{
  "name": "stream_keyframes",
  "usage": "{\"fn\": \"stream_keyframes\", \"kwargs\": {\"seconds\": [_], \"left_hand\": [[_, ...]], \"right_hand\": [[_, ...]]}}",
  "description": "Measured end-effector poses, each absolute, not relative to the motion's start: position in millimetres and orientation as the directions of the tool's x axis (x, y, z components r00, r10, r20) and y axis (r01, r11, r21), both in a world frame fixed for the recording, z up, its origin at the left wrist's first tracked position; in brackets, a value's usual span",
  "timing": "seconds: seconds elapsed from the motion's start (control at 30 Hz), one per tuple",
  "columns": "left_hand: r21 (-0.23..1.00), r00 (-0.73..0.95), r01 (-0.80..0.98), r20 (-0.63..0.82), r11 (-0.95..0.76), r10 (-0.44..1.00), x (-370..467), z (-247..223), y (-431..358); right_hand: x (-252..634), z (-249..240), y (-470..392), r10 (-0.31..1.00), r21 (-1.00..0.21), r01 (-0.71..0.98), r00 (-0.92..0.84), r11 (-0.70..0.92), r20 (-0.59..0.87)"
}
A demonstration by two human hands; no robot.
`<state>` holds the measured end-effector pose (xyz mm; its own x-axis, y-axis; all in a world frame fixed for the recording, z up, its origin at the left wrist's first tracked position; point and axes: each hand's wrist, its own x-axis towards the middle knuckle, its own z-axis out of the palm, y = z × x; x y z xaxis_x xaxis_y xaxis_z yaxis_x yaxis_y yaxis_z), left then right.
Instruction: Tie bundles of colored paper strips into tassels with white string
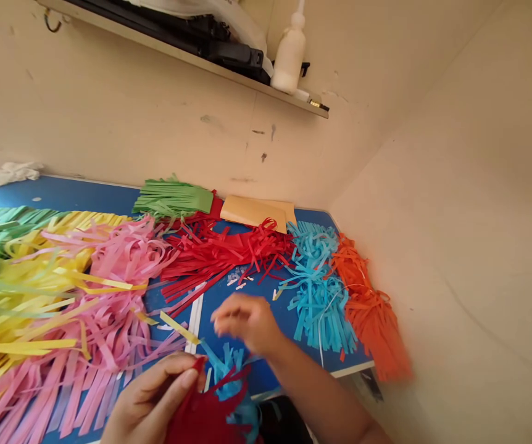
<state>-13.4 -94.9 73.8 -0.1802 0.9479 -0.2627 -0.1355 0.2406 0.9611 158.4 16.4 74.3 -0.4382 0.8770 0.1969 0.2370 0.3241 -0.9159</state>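
My left hand [164, 391] pinches the top of a dark red fringed paper piece [210, 413] at the bottom centre. Behind and right of that piece hangs a light blue fringed paper piece [231, 376]. My right hand [245, 324] is raised over the blue table, up and to the right of my left hand. Its fingers are curled and slightly blurred, apart from each other, with nothing visible in them. A yellow paper strip [179, 327] lies between the pink fringe and my hands.
On the blue table [94, 188] lie yellow [39, 271], pink [122, 253], red [229, 250], blue [321, 290], orange [374, 308] and green fringe [173, 197]. Folded tan paper [257, 211] sits by the wall. Above, a shelf [155, 46] holds a white bottle [289, 55].
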Motion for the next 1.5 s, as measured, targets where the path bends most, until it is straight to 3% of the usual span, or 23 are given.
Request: {"fn": "stream_keyframes", "kwargs": {"seconds": [0.07, 0.1, 0.2, 0.4, 0.5, 0.57, 0.6, 0.67, 0.73, 0.8, 0.93, 1.17, 1.33, 1.5], "left_hand": [[0.934, -0.164, -0.223, -0.318, 0.279, 0.934, -21, 80, -92], [0.919, -0.125, -0.268, -0.329, 0.288, 0.936, -22, 83, -90], [0.889, -0.037, -0.344, -0.335, 0.303, 0.942, -17, 85, -83], [0.888, -0.103, -0.31, -0.387, 0.34, 0.916, -4, 63, -73], [0.919, -0.13, -0.238, -0.351, 0.314, 0.927, -3, 60, -71], [0.958, -0.147, -0.144, -0.267, 0.246, 0.952, -2, 60, -71], [0.975, -0.157, -0.085, -0.216, 0.205, 0.964, -1, 61, -71], [0.991, -0.17, 0.03, -0.123, 0.13, 0.978, 3, 63, -70], [0.99, -0.18, 0.122, -0.047, 0.07, 0.983, 8, 65, -69], [0.98, -0.17, 0.2, 0.017, 0.017, 0.985, 14, 67, -68], [0.931, -0.13, 0.356, 0.139, -0.084, 0.982, 24, 74, -68], [0.814, -0.051, 0.524, 0.324, -0.25, 0.945, 33, 83, -74], [0.816, 0.034, 0.504, 0.31, -0.284, 0.95, 31, 82, -76], [0.933, 0.024, 0.328, 0.147, -0.147, 0.989, 28, 73, -78]], "right_hand": [[161, 56, 53, 0.913, -0.693, 0.638, -0.4, 0.337, 0.076], [162, 47, 69, 0.919, -0.62, 0.71, -0.393, 0.334, 0.045], [159, 29, 96, 0.915, -0.498, 0.794, -0.404, 0.347, -0.007], [142, 32, 93, 0.922, -0.4, 0.857, -0.381, 0.325, -0.069], [144, 50, 79, 0.924, -0.446, 0.839, -0.378, 0.312, -0.064], [151, 60, 58, 0.911, -0.588, 0.754, -0.407, 0.294, -0.067], [155, 63, 45, 0.903, -0.722, 0.648, -0.422, 0.242, -0.076], [161, 65, 16, 0.9, -0.958, 0.285, -0.424, 0.023, -0.104], [166, 63, -11, 0.918, -0.979, -0.09, -0.37, -0.185, -0.14], [169, 59, -29, 0.944, -0.943, -0.242, -0.291, -0.229, -0.154], [175, 58, -42, 0.973, -0.948, -0.258, -0.181, -0.187, -0.143], [189, 67, -50, 0.989, -0.998, -0.058, -0.146, 0.0, 0.009], [195, 69, -53, 0.976, -0.998, 0.024, -0.21, 0.06, 0.054], [195, 63, -55, 0.966, -0.992, -0.094, -0.253, -0.078, -0.052]]}}
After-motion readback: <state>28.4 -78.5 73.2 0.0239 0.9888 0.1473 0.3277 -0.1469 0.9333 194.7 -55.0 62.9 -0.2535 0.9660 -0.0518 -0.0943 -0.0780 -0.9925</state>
